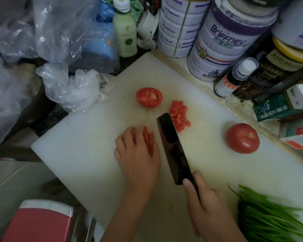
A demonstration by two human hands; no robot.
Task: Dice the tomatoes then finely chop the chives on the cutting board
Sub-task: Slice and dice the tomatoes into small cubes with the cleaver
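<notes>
On the white cutting board [87, 142], my left hand [138, 158] holds down a stack of tomato slices [149, 138] with curled fingers. My right hand [205, 205] grips the handle of a dark cleaver [173, 147], whose blade stands just right of the slices. A pile of diced tomato [179, 115] lies right of the blade tip. A tomato half [149, 97] sits cut side up farther back. A whole tomato [243, 138] rests at the board's right. A bunch of green chives [268, 215] lies at the near right corner.
Large tins [222, 44], bottles [125, 30] and boxes [285, 105] crowd the counter behind and right of the board. Crumpled plastic bags [66, 88] lie at the left, touching the board's far left edge. A red and white container [40, 222] sits near left.
</notes>
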